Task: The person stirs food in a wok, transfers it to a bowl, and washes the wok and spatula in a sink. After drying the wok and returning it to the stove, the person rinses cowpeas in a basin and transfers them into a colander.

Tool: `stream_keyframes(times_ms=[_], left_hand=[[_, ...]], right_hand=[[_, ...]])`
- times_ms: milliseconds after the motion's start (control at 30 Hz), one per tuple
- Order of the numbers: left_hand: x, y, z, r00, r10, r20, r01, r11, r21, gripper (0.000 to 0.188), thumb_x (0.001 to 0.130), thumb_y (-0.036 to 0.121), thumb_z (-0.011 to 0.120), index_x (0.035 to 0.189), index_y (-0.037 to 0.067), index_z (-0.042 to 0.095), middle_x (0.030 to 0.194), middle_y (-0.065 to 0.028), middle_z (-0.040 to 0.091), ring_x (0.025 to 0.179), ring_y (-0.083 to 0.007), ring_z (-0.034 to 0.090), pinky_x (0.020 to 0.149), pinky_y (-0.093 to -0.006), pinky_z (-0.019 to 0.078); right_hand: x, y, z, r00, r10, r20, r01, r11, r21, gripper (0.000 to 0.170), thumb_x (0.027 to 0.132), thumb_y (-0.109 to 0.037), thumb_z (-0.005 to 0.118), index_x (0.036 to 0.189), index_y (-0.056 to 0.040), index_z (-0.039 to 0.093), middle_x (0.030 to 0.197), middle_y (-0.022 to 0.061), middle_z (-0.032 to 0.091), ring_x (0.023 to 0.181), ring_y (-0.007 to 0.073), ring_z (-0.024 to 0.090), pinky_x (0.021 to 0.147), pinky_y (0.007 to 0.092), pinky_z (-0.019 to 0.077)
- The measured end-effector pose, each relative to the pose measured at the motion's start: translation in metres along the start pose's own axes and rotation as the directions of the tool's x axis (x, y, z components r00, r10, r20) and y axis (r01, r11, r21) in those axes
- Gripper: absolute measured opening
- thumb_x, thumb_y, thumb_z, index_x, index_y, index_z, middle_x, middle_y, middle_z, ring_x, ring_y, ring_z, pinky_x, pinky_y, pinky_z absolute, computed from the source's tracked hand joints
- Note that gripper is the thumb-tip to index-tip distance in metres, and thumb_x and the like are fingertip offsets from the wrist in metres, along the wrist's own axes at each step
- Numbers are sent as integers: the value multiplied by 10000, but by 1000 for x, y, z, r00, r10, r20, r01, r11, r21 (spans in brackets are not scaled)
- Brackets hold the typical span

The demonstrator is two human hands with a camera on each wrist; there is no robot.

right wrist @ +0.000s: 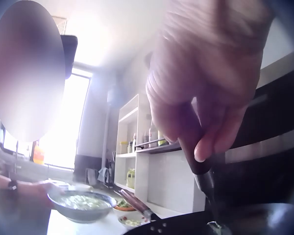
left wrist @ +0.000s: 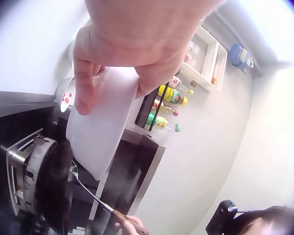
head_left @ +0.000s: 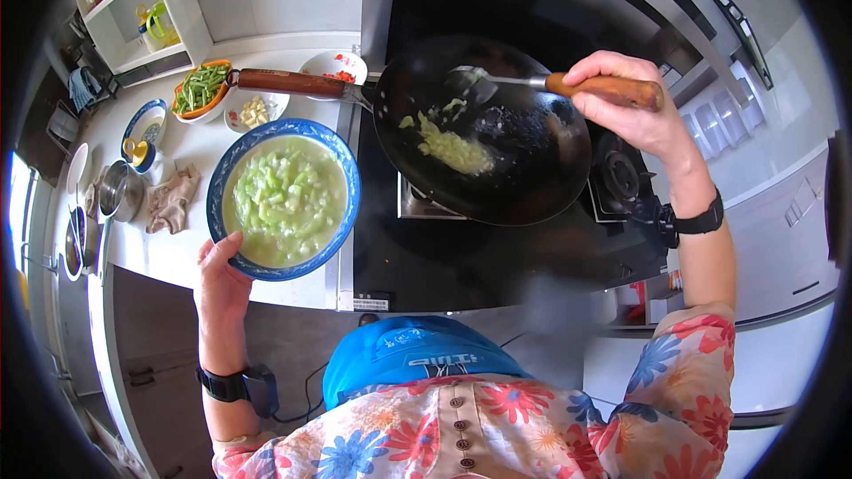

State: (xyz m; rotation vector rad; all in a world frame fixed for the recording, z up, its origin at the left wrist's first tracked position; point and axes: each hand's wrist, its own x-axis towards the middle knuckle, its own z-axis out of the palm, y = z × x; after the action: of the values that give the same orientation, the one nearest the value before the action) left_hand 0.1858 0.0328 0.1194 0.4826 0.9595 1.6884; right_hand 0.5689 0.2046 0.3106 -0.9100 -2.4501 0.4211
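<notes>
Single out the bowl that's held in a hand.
The large blue-rimmed bowl, holding pale green pieces in liquid: the left hand grips its edge, whereas the orange-rimmed bowl and small white bowl sit on the counter.

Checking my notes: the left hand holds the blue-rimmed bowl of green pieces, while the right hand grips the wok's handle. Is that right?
No: the head view shows the right hand gripping the wooden handle of a metal utensil, not the wok's handle. The left hand does hold the bowl of green pieces.

The bowl (left wrist: 100,127) seemingly hides its contents (head_left: 288,199) in the left wrist view.
</notes>
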Motion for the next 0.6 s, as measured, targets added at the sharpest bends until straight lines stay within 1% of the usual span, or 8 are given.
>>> stream_keyframes(times_ms=[67,133,167,267,333,400,500,600], left_hand=[[0,-1,-2,1000,0,-14,0,1000,3,236,807,37,509,1012,-76,540,963,-151,616,868,-217,620,766,-319,507],[-1,-1,0,1000,-3,-20,3,1000,-1,232,808,35,507,1009,-76,542,960,-151,617,862,-215,621,767,-318,507],[-1,-2,0,1000,0,-29,-1,1000,-6,229,809,34,505,1006,-76,543,958,-151,618,857,-213,622,769,-317,507],[-1,-3,-2,1000,-1,-25,1,1000,-17,230,808,34,509,1007,-77,543,960,-152,618,856,-213,622,772,-317,505],[0,-5,-8,1000,3,-22,-3,1000,-18,234,808,36,510,1010,-77,543,967,-153,617,864,-214,620,777,-317,503],[0,-6,-9,1000,2,-25,-2,1000,-19,237,808,37,511,1014,-76,542,975,-154,615,872,-215,619,781,-317,501],[-1,-6,-5,1000,-8,-7,7,1000,-18,244,808,38,513,1022,-75,539,985,-156,613,887,-216,615,788,-317,497],[0,-7,-3,1000,0,-4,0,1000,-2,251,808,38,512,1030,-76,534,993,-158,610,893,-217,613,793,-316,496]], right_hand=[[-7,-5,-6,1000,-7,27,7,1000,18,115,746,-50,604,855,-19,622,835,34,613,780,124,589,720,221,469],[-14,-6,-17,994,85,68,-103,940,325,130,751,-47,602,877,-26,623,850,40,612,779,128,590,714,216,468],[-17,0,-19,992,104,71,-122,931,345,141,755,-48,608,895,-31,622,869,46,608,787,131,590,716,213,465],[-20,12,-1,995,95,-37,-87,978,189,140,753,-50,617,893,-39,624,879,46,608,811,131,586,727,219,463],[-23,17,6,997,-26,-70,29,999,43,152,738,-47,630,890,-55,627,850,44,602,816,147,583,720,238,463],[-34,17,4,998,44,-45,-35,980,197,149,734,-48,633,883,-52,626,838,49,598,805,156,585,710,242,465],[-44,8,-18,998,19,63,-34,968,248,145,733,-52,634,878,-51,626,852,51,601,800,144,585,695,244,468],[-35,-3,-29,994,-27,104,12,989,148,146,738,-53,626,884,-56,626,861,51,605,801,127,582,688,252,474]])
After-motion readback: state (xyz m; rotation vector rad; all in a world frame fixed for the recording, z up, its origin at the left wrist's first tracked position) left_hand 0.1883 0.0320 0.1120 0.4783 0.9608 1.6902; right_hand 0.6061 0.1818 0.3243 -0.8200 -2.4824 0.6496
